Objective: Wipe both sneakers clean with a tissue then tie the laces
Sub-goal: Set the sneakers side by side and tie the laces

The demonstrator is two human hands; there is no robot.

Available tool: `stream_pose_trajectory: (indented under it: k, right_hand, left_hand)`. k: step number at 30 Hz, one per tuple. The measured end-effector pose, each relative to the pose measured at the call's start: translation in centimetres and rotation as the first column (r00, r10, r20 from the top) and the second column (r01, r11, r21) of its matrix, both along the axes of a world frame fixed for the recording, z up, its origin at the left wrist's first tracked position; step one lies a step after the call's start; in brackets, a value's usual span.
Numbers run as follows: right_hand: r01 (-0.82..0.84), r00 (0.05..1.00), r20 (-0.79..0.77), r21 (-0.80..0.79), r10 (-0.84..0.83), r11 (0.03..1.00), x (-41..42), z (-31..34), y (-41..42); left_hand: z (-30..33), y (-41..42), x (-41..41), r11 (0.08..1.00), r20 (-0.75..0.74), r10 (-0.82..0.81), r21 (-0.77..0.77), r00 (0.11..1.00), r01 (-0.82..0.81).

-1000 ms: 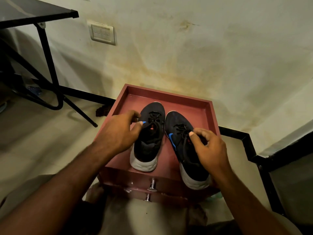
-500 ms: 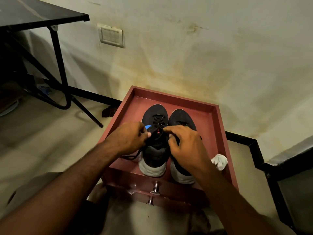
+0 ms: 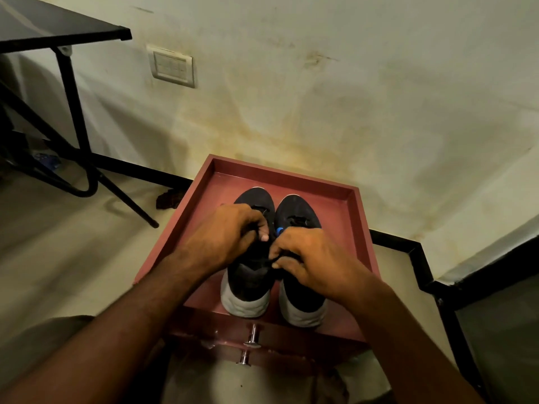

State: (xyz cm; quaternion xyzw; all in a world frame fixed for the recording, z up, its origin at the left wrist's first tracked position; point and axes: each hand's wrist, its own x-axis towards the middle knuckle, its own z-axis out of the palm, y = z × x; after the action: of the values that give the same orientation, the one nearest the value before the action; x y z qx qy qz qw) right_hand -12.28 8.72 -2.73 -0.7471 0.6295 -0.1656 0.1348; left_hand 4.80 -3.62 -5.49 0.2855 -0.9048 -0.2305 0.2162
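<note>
Two black sneakers with grey-white heels stand side by side, toes toward the wall, on a dark red tray-topped cabinet (image 3: 354, 205). The left sneaker (image 3: 248, 284) has both my hands over its lacing. My left hand (image 3: 224, 237) curls its fingers round a black lace at the shoe's tongue. My right hand (image 3: 309, 258) pinches the other black lace end (image 3: 269, 260) between thumb and fingers. The right sneaker (image 3: 294, 212) shows a blue mark beside my right hand; much of it is covered by my wrist. The tissue is hidden.
A stained wall with a switch plate (image 3: 172, 67) rises right behind the cabinet. A black folding table (image 3: 58, 27) with angled legs stands at the left. Two metal knobs (image 3: 253, 336) stick out of the cabinet front. A dark scrap (image 3: 169, 196) lies on the floor.
My right hand left the right sneaker and came over to the left one; both hands now grip its laces. The white tissue seen beside the right sneaker half a second ago is now covered.
</note>
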Motion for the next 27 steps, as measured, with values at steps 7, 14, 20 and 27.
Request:
stream_pose_trajectory:
  k: [7, 14, 20, 27]
  right_hand:
    - [0.158, 0.376, 0.926, -0.027, -0.035, 0.987, -3.0, 6.5, -0.6]
    - [0.664, -0.197, 0.915, 0.390, -0.353, 0.639, -7.9, -1.0, -3.5]
    - [0.709, 0.628, 0.408, 0.050, -0.663, 0.703, -5.9, -1.9, -2.5]
    - [0.597, 0.802, 0.052, -0.116, -0.595, 0.794, -1.2, -2.8, -3.5]
  left_hand:
    - [3.5, -0.5, 1.6, 0.841, -0.598, 0.367, 0.541, 0.712, 0.021]
    - [2.7, -5.0, 4.9, 0.338, -0.221, 0.837, 0.928, 0.501, -0.156]
    - [1.1, -2.1, 4.3, 0.786, 0.176, 0.478, 0.351, 0.861, -0.509]
    - [-1.2, -0.4, -0.1, 0.844, 0.072, 0.387, 0.373, 0.919, -0.384]
